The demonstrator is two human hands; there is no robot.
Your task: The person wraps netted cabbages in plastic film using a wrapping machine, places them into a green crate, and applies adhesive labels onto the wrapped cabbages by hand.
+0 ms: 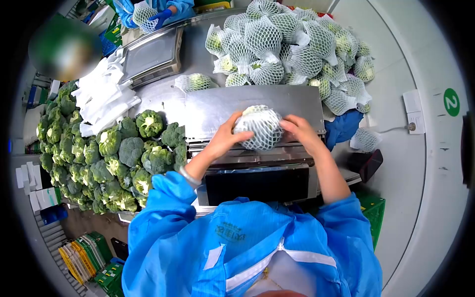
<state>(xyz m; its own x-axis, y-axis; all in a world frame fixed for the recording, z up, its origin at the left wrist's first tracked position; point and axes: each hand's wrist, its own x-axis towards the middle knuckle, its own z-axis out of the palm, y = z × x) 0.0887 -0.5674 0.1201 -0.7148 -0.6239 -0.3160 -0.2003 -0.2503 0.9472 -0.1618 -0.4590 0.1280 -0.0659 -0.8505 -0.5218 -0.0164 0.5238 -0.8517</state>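
A pale, rounded vegetable head in a white foam net (261, 127) sits in front of me over the metal plate of a weighing and wrapping machine (230, 106). My left hand (228, 136) grips its left side, thumb at the front and fingers behind. On the right side, my right hand (302, 131) presses against the net with bent fingers. The net hides most of the vegetable, so I cannot tell its exact kind. Another netted head (195, 82) lies just behind the plate.
Loose broccoli (131, 151) is heaped at the left, beside a pile of white foam nets (101, 94). Many netted heads (264, 39) are stacked at the back right. A scale (151, 54) stands at the back left. Across the table, a co-worker's gloved hand (161, 19) holds a netted head.
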